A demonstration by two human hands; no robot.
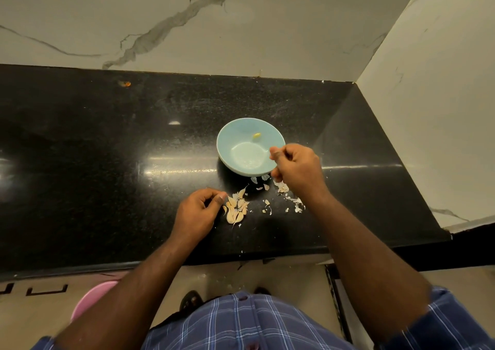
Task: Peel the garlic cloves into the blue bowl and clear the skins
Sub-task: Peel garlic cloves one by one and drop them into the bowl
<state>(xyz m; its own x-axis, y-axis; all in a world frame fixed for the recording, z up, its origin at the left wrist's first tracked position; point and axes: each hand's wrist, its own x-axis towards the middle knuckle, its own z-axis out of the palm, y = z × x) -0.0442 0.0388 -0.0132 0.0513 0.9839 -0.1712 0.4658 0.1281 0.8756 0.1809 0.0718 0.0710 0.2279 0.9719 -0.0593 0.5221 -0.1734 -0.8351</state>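
The blue bowl (230,142) stands on the black counter (107,148) with one peeled yellowish clove (256,135) on its far inner wall. Unpeeled garlic cloves (235,207) lie in a small pile in front of the bowl. My left hand (198,213) rests on the counter at the pile's left edge, fingers curled, thumb tip beside the cloves; whether it pinches one is hidden. My right hand (297,170) hovers over the bowl's right rim, fingers curled with nothing visible in them. Loose skins (290,198) lie scattered under and beside it.
A marble wall rises behind the counter, and a side wall (428,108) closes its right end. The counter's front edge runs just below my hands. On the floor at lower left stands a pink tub (91,298). My sandalled foot (191,300) shows below.
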